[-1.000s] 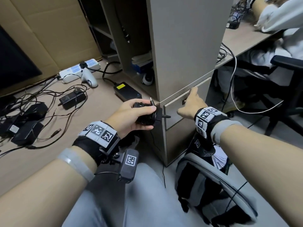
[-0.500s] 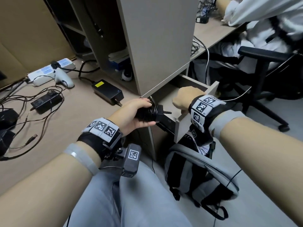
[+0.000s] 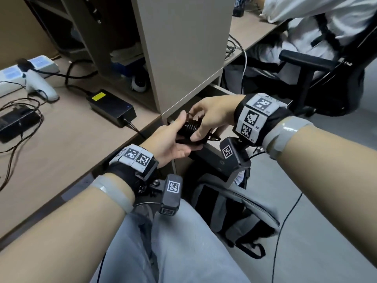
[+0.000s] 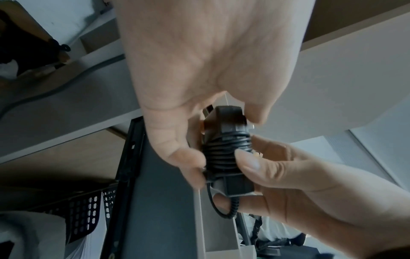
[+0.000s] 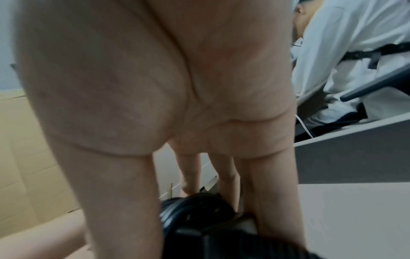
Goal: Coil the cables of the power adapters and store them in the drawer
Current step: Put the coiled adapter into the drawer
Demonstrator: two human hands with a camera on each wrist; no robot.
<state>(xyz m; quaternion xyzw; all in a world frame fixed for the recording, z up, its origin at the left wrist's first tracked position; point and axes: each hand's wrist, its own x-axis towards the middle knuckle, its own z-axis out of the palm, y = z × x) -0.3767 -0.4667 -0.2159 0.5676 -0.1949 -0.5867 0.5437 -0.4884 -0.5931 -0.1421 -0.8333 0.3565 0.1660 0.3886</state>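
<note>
Since half a second ago our right hand (image 3: pixel 212 115) has left the drawer (image 3: pixel 212 149) front and come across to the adapter (image 3: pixel 190 127); the drawer now stands pulled out under the surface (image 3: pixel 61 144), at the near right corner. We read this as a handover: coiling of this unit looks done, and storing it comes next.

Adapter position: held in the air just above the open drawer, between both hands, cable wound in tight turns round its body. One short loop of cable (image 4: pixel 218 208) hangs free at the lower end in the left wrist view.

Left hand (image 3: pixel 171 139): palm up, fingers and thumb curled under and round the adapter, gripping it. Right hand: reaching from the right, thumb on the near side and fingers over the far side, pinching the wound section. In the right wrist view the fingers point down at the coil; contact there is blurred, so the firmness of the grip is probably light but uncertain.

More adapters (image 3: pixel 112 107) lie uncoiled on the surface to the left.
</note>
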